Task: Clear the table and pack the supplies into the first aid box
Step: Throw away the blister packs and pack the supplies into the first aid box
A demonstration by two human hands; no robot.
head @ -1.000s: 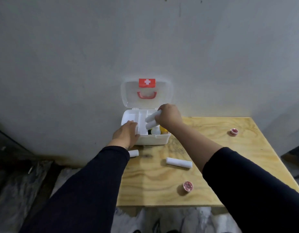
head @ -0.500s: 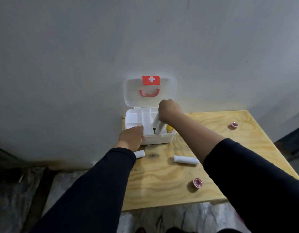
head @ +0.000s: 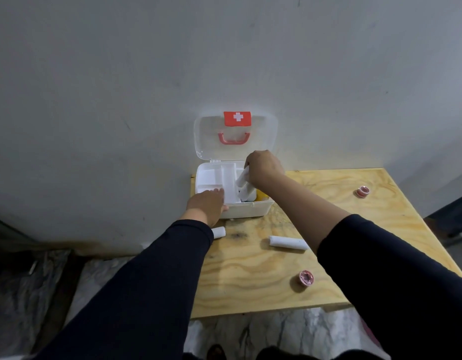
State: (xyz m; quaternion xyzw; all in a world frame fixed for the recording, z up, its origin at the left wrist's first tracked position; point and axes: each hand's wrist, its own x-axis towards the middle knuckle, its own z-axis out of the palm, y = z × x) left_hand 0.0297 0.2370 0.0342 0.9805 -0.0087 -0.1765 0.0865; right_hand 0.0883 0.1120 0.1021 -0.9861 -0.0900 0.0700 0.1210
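Observation:
The white first aid box [head: 246, 210] stands open at the table's far left corner, its clear lid [head: 206, 141] with a red cross label leaning on the wall. My right hand [head: 263, 168] is over the box, shut on two white bandage rolls [head: 244, 184] that point down into its right compartment. My left hand [head: 208, 205] rests against the box's front left edge, fingers on the divider tray. On the table lie a bandage roll [head: 288, 242], a shorter roll [head: 219, 232] partly hidden by my left sleeve, and two pink tape rolls [head: 306, 278] [head: 363, 191].
The plywood table [head: 250, 281] stands against a grey wall. Something yellow [head: 262, 195] shows inside the box. Below the table's near and left edges lies a marbled floor.
My right hand has tipped the two bandage rolls from lying across the box to pointing down into it. My left hand has slid slightly along the box's front edge.

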